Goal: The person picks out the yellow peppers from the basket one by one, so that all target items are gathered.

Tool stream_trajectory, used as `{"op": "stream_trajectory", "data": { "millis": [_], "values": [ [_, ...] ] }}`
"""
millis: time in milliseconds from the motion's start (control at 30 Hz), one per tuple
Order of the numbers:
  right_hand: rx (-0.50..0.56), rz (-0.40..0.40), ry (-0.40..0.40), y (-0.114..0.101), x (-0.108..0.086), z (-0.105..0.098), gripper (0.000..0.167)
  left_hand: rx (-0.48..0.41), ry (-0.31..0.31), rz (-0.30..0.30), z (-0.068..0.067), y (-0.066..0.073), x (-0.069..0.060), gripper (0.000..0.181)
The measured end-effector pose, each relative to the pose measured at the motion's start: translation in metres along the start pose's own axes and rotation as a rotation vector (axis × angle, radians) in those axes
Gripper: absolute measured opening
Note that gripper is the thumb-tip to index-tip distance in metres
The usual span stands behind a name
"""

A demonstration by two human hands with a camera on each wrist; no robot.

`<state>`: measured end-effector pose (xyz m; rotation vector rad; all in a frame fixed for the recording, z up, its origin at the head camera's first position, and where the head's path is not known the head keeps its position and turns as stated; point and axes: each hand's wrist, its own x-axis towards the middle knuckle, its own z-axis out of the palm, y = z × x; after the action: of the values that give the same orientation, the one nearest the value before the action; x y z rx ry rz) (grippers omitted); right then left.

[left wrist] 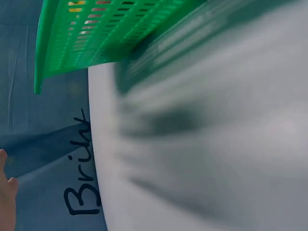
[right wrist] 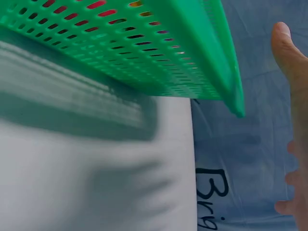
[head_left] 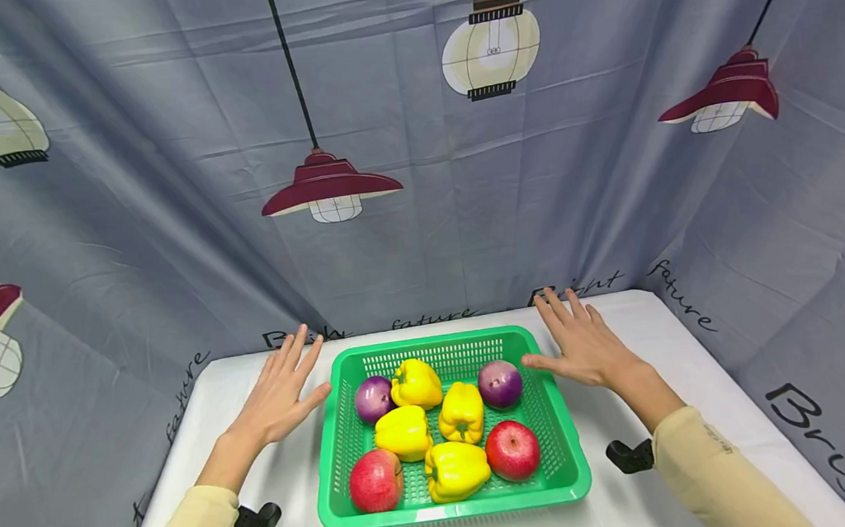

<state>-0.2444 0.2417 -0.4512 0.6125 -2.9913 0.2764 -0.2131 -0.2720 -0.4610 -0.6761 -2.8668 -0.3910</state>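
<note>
A green basket (head_left: 453,509) holds several yellow peppers (head_left: 457,470), two red apples (head_left: 513,451) and two purple round items (head_left: 500,384). My left hand (head_left: 276,395), fingers spread, is beside the basket's left side and holds nothing; a bit of that hand (left wrist: 7,197) shows in the left wrist view. On the opposite side, my right hand (head_left: 583,342) has its fingers extended, with the thumb near the basket's right rim. The right wrist view shows part of this hand (right wrist: 299,96) beyond the basket wall (right wrist: 202,53). Whether the thumb touches the rim I cannot tell.
The basket stands on a white tabletop (head_left: 275,474). Behind and around the table hangs a grey-blue curtain (head_left: 422,255) printed with lamps and lettering. A black wrist device (head_left: 258,521) is at my left wrist, another (head_left: 630,456) at my right.
</note>
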Motion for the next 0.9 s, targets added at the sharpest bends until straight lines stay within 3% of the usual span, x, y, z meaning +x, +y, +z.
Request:
{"op": "stream_trajectory", "data": {
  "millis": [200,400,633,767,900],
  "values": [
    [0.065,-0.026,0.003,-0.003,0.001,-0.012,0.110,-0.097,0.061,0.057,0.012,0.008,-0.012,0.080],
    [0.172,-0.094,-0.012,-0.007,0.005,-0.023,0.109,-0.185,0.080,0.078,0.028,0.021,-0.026,0.077],
    [0.415,-0.083,-0.121,-0.019,0.014,-0.038,0.109,-0.346,0.087,0.123,0.047,0.032,-0.040,0.071],
    [0.535,-0.122,-0.131,-0.028,0.021,-0.037,0.103,-0.441,0.089,0.158,0.058,0.034,-0.043,0.068],
    [0.674,-0.173,-0.180,-0.040,0.025,-0.029,0.102,-0.513,0.125,0.153,0.067,0.031,-0.044,0.064]
  ]
}}
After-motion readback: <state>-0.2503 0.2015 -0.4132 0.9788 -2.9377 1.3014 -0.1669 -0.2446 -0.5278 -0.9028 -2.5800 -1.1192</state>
